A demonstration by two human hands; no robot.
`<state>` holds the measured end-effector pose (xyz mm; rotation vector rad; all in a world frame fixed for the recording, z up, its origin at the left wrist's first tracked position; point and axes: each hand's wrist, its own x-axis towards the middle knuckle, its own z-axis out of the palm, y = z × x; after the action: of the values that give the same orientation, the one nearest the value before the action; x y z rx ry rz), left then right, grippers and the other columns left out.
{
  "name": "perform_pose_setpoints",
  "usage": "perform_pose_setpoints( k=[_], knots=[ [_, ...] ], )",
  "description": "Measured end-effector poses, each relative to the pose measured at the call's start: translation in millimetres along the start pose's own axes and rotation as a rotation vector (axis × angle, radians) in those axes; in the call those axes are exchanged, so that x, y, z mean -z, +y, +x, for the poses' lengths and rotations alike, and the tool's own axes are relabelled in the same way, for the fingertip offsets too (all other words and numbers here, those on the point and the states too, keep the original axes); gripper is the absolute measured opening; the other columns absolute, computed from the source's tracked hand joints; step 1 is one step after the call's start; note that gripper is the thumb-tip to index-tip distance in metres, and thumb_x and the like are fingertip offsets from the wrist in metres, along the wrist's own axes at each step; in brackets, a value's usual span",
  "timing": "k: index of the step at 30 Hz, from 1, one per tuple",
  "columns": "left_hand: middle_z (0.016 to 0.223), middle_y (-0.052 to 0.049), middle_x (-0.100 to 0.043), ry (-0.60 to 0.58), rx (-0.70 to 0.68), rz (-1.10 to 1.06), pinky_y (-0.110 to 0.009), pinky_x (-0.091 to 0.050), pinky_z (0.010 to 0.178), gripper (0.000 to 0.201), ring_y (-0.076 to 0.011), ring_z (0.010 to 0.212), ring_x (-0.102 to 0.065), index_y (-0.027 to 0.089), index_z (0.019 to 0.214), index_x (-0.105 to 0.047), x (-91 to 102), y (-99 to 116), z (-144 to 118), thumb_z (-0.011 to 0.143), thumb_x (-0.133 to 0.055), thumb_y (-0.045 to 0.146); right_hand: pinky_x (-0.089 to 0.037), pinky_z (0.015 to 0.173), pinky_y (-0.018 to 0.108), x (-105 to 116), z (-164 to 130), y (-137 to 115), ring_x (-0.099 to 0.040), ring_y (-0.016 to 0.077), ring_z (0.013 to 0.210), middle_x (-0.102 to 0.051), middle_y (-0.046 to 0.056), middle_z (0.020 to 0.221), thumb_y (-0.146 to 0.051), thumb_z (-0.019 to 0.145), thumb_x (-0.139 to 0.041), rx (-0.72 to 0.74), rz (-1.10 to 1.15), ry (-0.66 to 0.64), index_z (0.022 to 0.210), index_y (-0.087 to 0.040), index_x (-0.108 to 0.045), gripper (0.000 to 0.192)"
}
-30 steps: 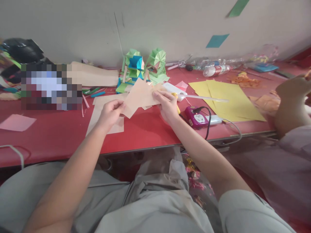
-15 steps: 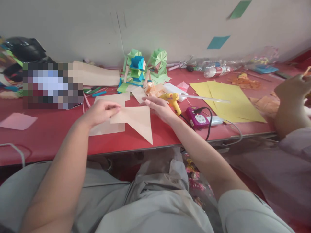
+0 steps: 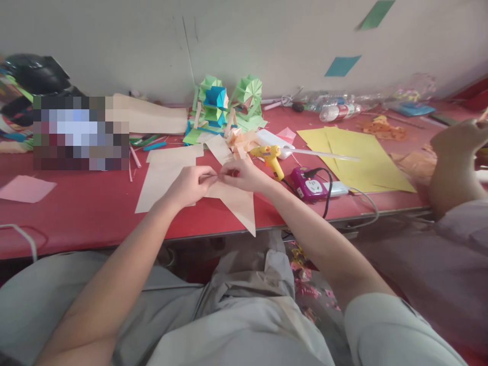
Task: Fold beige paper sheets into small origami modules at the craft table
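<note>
A folded sheet of cream paper (image 3: 238,206) is held above the red table's front edge, one pointed corner hanging down to the right. My left hand (image 3: 194,184) pinches its upper edge from the left. Close beside it, fingertips almost touching, my right hand (image 3: 242,175) pinches the same edge. Both hands are closed on the paper. More flat cream sheets (image 3: 162,173) lie under and to the left of my left hand. Just beyond my right hand are a yellow glue gun (image 3: 271,160) with a clear glue stick and a crumpled peach paper piece (image 3: 241,140).
A purple power socket (image 3: 310,184) with cables sits right of the glue gun, near yellow sheets (image 3: 358,152). Green and blue folded-paper models (image 3: 217,104) stand against the wall. Plastic bottles (image 3: 339,112) lie at the back. Another person's arm (image 3: 457,157) rests at far right.
My left hand has moved right, and my fingertips have come together at the paper's upper edge. The paper has shifted right and slightly toward me.
</note>
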<state>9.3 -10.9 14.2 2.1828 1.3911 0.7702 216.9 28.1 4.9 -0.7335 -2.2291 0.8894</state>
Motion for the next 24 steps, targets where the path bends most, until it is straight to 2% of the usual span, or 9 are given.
perform_pose_setpoints(
  k=[5,10,12,15,17,20,22,24],
  knots=[
    [0.076,-0.003,-0.073,0.129,-0.02,0.025,-0.031,-0.048,0.066,0.018,-0.0182,0.067,-0.062,0.021,0.08,-0.074,9.1,-10,4,0.085,-0.06,0.032,-0.042,0.065,0.027,6,-7,5,-0.055,0.0124,0.068,-0.066,0.002,0.074,-0.024,0.084,-0.06,-0.015,0.011,0.075,0.077,-0.015,-0.068,0.013],
    [0.075,-0.001,-0.073,0.254,-0.008,0.095,-0.031,-0.047,0.066,0.015,-0.0186,0.07,-0.063,0.022,0.077,-0.073,36.0,-32,4,0.083,-0.062,0.03,-0.043,0.065,0.028,10,-17,15,-0.055,0.0135,0.066,-0.066,0.001,0.07,-0.026,0.079,-0.064,-0.124,0.012,0.239,0.071,-0.018,-0.067,0.012],
    [0.076,0.0,-0.073,0.324,0.045,0.098,-0.032,-0.047,0.068,0.013,-0.0176,0.071,-0.063,0.02,0.078,-0.072,48.0,-39,2,0.08,-0.063,0.029,-0.043,0.063,0.029,12,-19,17,-0.054,0.0139,0.065,-0.064,0.001,0.068,-0.025,0.077,-0.064,-0.153,-0.002,0.33,0.067,-0.018,-0.065,0.012],
    [0.076,0.002,-0.07,0.368,0.065,0.063,-0.032,-0.047,0.071,0.022,-0.0163,0.074,-0.065,0.016,0.083,-0.072,58.4,-42,0,0.083,-0.061,0.034,-0.044,0.063,0.029,12,-18,17,-0.055,0.0151,0.067,-0.065,0.002,0.07,-0.032,0.081,-0.064,-0.168,0.032,0.445,0.069,-0.019,-0.065,0.018],
    [0.078,0.001,-0.07,0.347,0.05,0.016,-0.032,-0.047,0.071,0.024,-0.0167,0.075,-0.065,0.015,0.085,-0.072,57.0,-40,0,0.083,-0.061,0.037,-0.047,0.068,0.029,9,-16,15,-0.059,0.0163,0.074,-0.07,0.003,0.081,-0.041,0.086,-0.063,-0.148,0.109,0.455,0.082,-0.019,-0.07,0.023],
    [0.079,-0.003,-0.073,0.305,0.044,-0.055,-0.033,-0.049,0.067,0.02,-0.0198,0.073,-0.066,0.019,0.08,-0.072,44.8,-33,3,0.082,-0.064,0.038,-0.048,0.07,0.029,3,-13,13,-0.062,0.0164,0.079,-0.072,0.004,0.092,-0.049,0.089,-0.063,-0.117,0.181,0.395,0.098,-0.02,-0.072,0.032],
    [0.083,-0.005,-0.075,0.252,0.03,-0.067,-0.034,-0.052,0.07,0.018,-0.0215,0.077,-0.068,0.021,0.081,-0.072,34.7,-28,6,0.083,-0.063,0.037,-0.047,0.067,0.028,0,-12,12,-0.059,0.0154,0.074,-0.07,0.004,0.084,-0.05,0.09,-0.062,-0.099,0.143,0.369,0.09,-0.019,-0.073,0.032],
    [0.094,-0.006,-0.076,0.242,-0.02,-0.055,-0.035,-0.053,0.08,0.016,-0.0233,0.088,-0.069,0.022,0.087,-0.074,26.3,-23,7,0.084,-0.063,0.033,-0.046,0.066,0.029,-2,-12,11,-0.058,0.0151,0.07,-0.069,0.003,0.079,-0.049,0.091,-0.061,-0.073,0.087,0.369,0.083,-0.019,-0.072,0.033]
  ],
)
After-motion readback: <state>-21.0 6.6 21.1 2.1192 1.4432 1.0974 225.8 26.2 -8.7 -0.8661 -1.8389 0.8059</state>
